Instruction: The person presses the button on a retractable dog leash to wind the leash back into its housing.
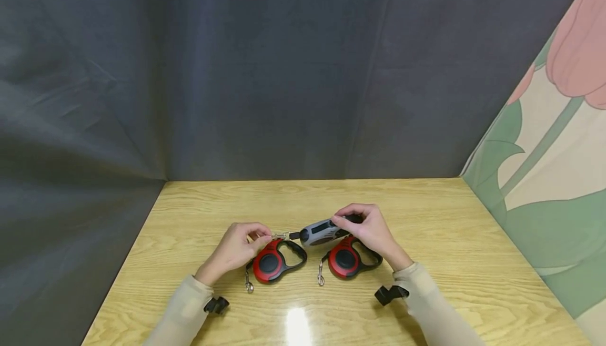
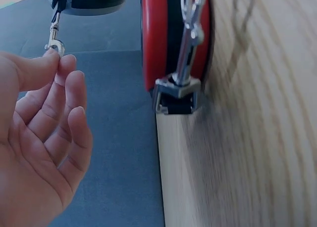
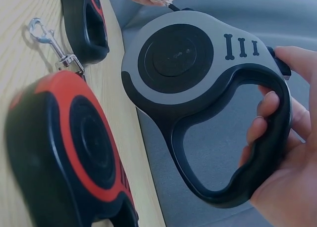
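A grey and black retractable dog leash (image 1: 318, 233) is held up above the table between both hands. My right hand (image 1: 368, 226) grips its black loop handle (image 3: 270, 153), with the thumb by the button on top. At the other end, my left hand (image 1: 242, 244) pinches the silver snap hook (image 2: 55, 43) between thumb and fingertips. Two red and black retractable leashes lie below: one red leash (image 1: 271, 264) near the left hand, another red leash (image 1: 344, 260) under the right hand. Each has a short strap with a metal clip, the left clip (image 1: 249, 286) and the right clip (image 1: 321, 280).
The wooden table (image 1: 227, 314) carries both red leashes near its middle. A dark grey curtain (image 1: 284, 83) stands behind and to the left. On the right hangs a flower-patterned cloth (image 1: 558, 177). Black wrist mounts (image 1: 390, 294) sit on the sleeves.
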{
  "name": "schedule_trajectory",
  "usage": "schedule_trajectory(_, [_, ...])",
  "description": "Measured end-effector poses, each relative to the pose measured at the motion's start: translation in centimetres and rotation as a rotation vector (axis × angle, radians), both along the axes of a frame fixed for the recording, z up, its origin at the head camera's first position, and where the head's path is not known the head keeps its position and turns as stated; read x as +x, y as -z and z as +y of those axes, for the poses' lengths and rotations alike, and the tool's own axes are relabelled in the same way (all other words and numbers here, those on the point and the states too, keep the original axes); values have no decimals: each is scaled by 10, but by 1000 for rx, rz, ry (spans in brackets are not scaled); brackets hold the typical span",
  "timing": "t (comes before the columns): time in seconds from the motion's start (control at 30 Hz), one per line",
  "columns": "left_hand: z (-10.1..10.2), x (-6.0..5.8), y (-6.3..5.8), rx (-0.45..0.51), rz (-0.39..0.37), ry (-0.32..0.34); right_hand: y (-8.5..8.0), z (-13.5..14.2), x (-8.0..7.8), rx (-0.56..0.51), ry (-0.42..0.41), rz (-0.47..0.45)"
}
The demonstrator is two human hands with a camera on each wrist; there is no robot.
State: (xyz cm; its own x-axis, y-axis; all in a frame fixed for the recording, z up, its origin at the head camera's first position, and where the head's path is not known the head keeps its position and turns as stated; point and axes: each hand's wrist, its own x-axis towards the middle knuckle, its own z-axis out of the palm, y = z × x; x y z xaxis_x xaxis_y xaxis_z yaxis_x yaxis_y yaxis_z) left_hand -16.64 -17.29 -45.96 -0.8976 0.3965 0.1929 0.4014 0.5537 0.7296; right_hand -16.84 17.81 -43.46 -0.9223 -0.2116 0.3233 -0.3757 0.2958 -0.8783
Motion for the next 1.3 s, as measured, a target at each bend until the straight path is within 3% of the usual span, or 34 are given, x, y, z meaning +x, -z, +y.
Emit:
schedule_trajectory(0.17, [2,1,-1,-2,-49,30,-2,0,1,-1,8,-10])
schedule_trajectory(0.33, [3,3,-5,12,-197,149,-5,-3,0,4,18,-34])
schedule_trajectory(0.43, [6,4,-8,3,-236,206,-7,-5,-1,2,17,-40])
schedule_trajectory(0.63, [16,5,-14,73,-205,230,-8,-7,-2,-5,28,-37])
schedule_trajectory(0.83, [35,7,-24,119,-35,134,-14,-8,-3,13,47,-45])
schedule_trajectory(0.9, [42,7,-26,125,-13,105,-15,-9,-4,19,52,-49])
schedule_trajectory(1.0, [50,4,-27,173,-93,105,-17,-10,-5,25,64,-53])
schedule_trajectory(1.3, [63,-20,-27,317,-515,120,-23,-20,-13,0,65,-32])
